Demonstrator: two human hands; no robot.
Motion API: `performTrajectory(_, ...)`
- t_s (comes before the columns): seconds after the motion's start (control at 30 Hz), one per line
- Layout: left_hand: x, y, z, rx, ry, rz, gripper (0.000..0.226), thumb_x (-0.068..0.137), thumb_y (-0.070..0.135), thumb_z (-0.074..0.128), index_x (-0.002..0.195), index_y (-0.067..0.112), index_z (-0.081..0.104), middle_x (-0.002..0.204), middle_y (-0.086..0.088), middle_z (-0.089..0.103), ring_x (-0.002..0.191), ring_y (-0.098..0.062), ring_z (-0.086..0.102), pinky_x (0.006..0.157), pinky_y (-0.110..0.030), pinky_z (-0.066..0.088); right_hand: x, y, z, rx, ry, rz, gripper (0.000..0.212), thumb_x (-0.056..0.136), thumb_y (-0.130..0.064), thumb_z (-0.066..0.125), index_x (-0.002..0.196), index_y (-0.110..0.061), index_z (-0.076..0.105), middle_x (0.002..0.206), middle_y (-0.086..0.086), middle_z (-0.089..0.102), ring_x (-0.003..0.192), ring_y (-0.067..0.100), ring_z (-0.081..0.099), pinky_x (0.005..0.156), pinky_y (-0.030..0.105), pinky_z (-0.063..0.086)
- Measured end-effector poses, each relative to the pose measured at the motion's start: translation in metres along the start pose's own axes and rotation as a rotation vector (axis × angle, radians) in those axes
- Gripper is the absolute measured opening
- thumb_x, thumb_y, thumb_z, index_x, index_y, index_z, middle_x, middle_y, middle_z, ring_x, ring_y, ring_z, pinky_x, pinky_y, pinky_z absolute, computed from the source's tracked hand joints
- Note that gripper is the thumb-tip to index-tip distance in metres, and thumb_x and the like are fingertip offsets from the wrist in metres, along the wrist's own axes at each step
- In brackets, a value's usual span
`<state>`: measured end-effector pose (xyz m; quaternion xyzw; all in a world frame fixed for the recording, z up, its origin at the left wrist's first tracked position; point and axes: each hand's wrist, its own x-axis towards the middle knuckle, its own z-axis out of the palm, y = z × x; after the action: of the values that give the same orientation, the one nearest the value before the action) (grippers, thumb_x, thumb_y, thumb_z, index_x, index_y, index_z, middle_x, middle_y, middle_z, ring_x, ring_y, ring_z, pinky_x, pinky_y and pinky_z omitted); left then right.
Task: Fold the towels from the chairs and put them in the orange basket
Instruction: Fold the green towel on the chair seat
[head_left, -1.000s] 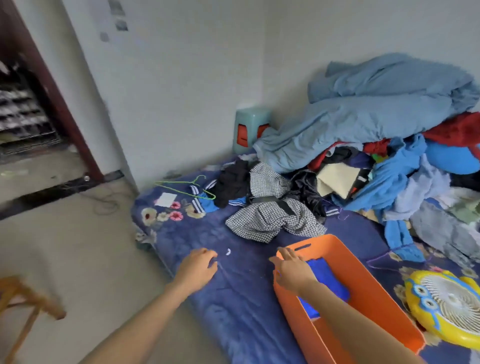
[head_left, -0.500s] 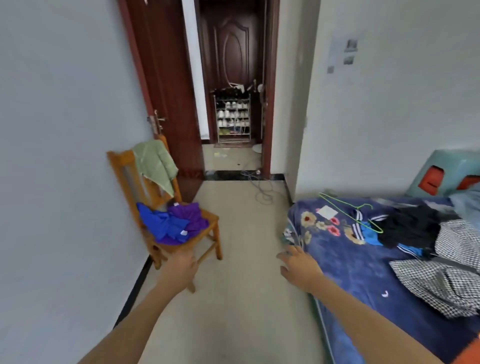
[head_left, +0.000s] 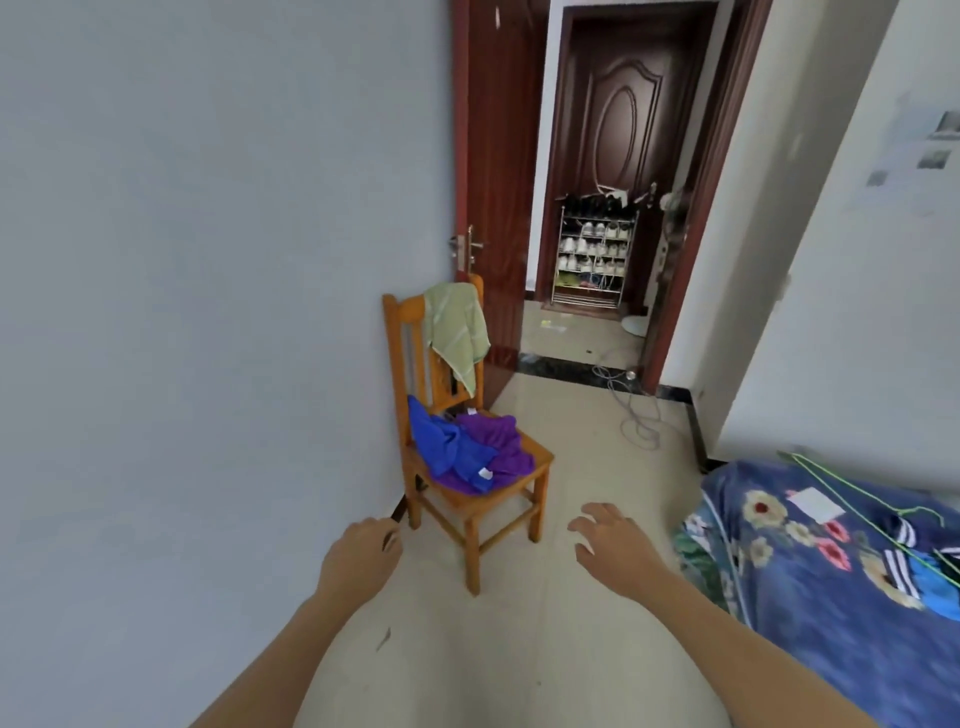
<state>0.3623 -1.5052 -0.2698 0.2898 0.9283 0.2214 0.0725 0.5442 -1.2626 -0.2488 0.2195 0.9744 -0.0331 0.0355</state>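
Hands hover just short of the chair (head_left: 488, 501): left hand (head_left: 358, 558) loosely curled, right hand (head_left: 615, 543) spread, each grip slack and holding nothing. On the chair's seat a blue towel (head_left: 447, 452) and a purple towel (head_left: 501, 441) lie crumpled together, with no clear long axis. A green towel (head_left: 457, 327) hangs lengthwise down the chair's backrest.

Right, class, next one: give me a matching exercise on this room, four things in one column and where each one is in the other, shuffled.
Things
1. green towel
2. purple towel
3. green hanger
4. shoe rack

Places
A. lying on the floral bed cover
B. draped over the back of the chair
C. in the hallway past the open door
D. crumpled on the seat of the chair

Pairs: 1-B, 2-D, 3-A, 4-C
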Motion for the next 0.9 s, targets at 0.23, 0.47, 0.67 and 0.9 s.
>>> performTrajectory(0.23, 0.072, -0.006, -0.008, -0.007, 0.027, -0.019, 0.033, 0.098, 0.027, 0.04, 0.128, 0.02, 0.053, 0.128, 0.001, 0.056, 0.12, -0.014, 0.048, 0.097, -0.021, 0.036, 0.089, 0.005, -0.008, 0.05, 0.053, -0.066, 0.036, 0.096, -0.023, 0.036, 0.13, -0.017, 0.047, 0.143, 0.003, 0.037, 0.135, 0.018, 0.029, 0.103, 0.028, 0.03)
performTrajectory(0.47, 0.161, 0.009, -0.013, -0.03, 0.11, -0.075, 0.033, 0.098, 0.028, 0.04, 0.128, 0.021, 0.053, 0.127, 0.003, 0.056, 0.119, -0.012, 0.049, 0.097, -0.02, 0.037, 0.198, 0.02, -0.021, 0.122, 0.075, -0.144, 0.036, 0.096, -0.023, 0.038, 0.13, -0.018, 0.047, 0.141, -0.001, 0.039, 0.132, 0.015, 0.033, 0.103, 0.024, 0.031)
performTrajectory(0.67, 0.206, -0.004, -0.005, -0.08, 0.149, -0.173, 0.031, 0.097, 0.028, 0.043, 0.125, 0.023, 0.054, 0.128, 0.005, 0.056, 0.12, -0.011, 0.049, 0.098, -0.022, 0.038, 0.275, 0.027, -0.008, 0.165, 0.041, -0.185, 0.037, 0.098, -0.027, 0.037, 0.133, -0.02, 0.044, 0.142, -0.003, 0.039, 0.132, 0.011, 0.033, 0.103, 0.019, 0.031)
performTrajectory(0.9, 0.286, -0.052, 0.012, -0.07, 0.114, -0.293, 0.031, 0.096, 0.027, 0.044, 0.125, 0.021, 0.055, 0.125, 0.004, 0.058, 0.111, -0.013, 0.053, 0.094, -0.024, 0.041, 0.371, 0.04, 0.008, 0.17, -0.023, -0.196, 0.037, 0.097, -0.026, 0.039, 0.134, -0.02, 0.045, 0.142, -0.003, 0.04, 0.133, 0.01, 0.033, 0.105, 0.019, 0.03)
